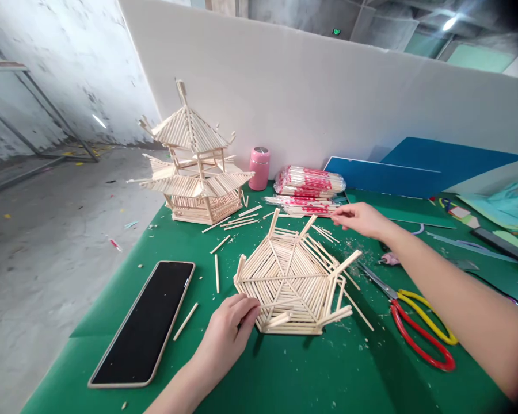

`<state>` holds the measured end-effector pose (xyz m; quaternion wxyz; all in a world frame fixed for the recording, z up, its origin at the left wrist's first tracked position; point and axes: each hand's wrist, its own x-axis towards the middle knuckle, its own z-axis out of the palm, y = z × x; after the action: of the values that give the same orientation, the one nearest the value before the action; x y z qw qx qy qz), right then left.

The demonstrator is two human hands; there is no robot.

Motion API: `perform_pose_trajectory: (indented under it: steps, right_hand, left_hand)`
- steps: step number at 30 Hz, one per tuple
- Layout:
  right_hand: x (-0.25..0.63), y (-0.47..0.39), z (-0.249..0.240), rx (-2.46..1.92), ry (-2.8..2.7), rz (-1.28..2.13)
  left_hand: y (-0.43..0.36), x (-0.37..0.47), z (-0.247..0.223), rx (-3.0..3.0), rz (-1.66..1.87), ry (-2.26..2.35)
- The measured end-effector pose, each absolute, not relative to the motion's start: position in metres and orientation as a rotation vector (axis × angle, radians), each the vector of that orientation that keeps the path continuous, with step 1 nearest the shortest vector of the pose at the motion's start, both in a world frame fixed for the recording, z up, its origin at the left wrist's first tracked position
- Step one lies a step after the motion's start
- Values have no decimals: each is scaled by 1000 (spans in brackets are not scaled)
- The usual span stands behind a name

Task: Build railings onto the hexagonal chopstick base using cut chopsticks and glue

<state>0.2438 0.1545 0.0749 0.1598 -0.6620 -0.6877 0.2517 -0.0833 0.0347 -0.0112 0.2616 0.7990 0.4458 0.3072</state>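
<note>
My left hand (231, 325) is closed at the near left edge of a hexagonal roof-like frame (285, 276) built of wooden sticks. A thin stick (280, 303) runs from its pinched fingertips across the frame. Short stick posts rise from the frame's corners. My right hand (360, 219) hovers beyond the frame's far right corner, close to the plastic-wrapped chopstick packs (306, 190). Its thumb and fingers are drawn together; whether something small is between them I cannot make out.
A two-tiered stick pavilion (198, 178) stands at the back left beside a pink cylinder (259, 168). A phone (144, 322) lies left, red-and-yellow scissors (414, 322) right. Loose sticks (242, 218) dot the green table (311, 368). Blue boards (414, 169) lean behind.
</note>
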Motion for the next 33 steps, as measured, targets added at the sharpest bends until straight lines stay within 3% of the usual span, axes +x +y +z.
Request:
perform_pose_trajectory:
  steps: [7,14,21,25,33]
  right_hand:
    - [204,152,115,-1718,-2028,639]
    - [173,86,145,-1531,-1982,401]
    - [157,10,109,-1408,-1856,417]
    - [139,-15,87,-1390,-1683,732]
    - [121,-34,109,-1147,-1678,740]
  left_hand:
    - [34,-82,-10,2133,854,1229]
    - [33,-81,-7,2068,985,1253]
    - [22,-85,6,2018,1187,1376]
    - [5,-86,31,2095,1315,1250]
    - [-19,-77,77,2368,1170,1028]
